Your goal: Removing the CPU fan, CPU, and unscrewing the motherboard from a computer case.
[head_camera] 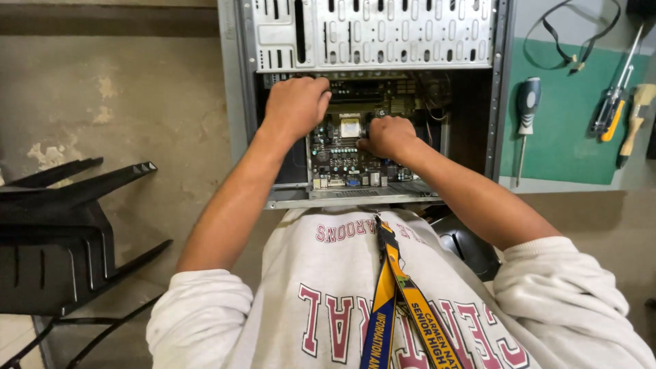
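Note:
An open grey computer case (239,102) lies flat in front of me, with a green motherboard (342,160) inside it. My left hand (295,104) reaches into the case at the board's upper left corner, fingers curled down against it. My right hand (388,135) rests on the board just right of the square processor socket (350,127), fingers closed around something small that I cannot make out. The perforated metal drive bay (372,33) covers the far part of the case.
A green mat (567,150) lies right of the case, holding a black-handled screwdriver (526,113), a yellow and black tool (611,109), a wooden-handled tool (634,123) and a black cable (570,48). An overturned black plastic chair (55,232) sits at left. A blue and yellow lanyard (396,294) hangs from my neck.

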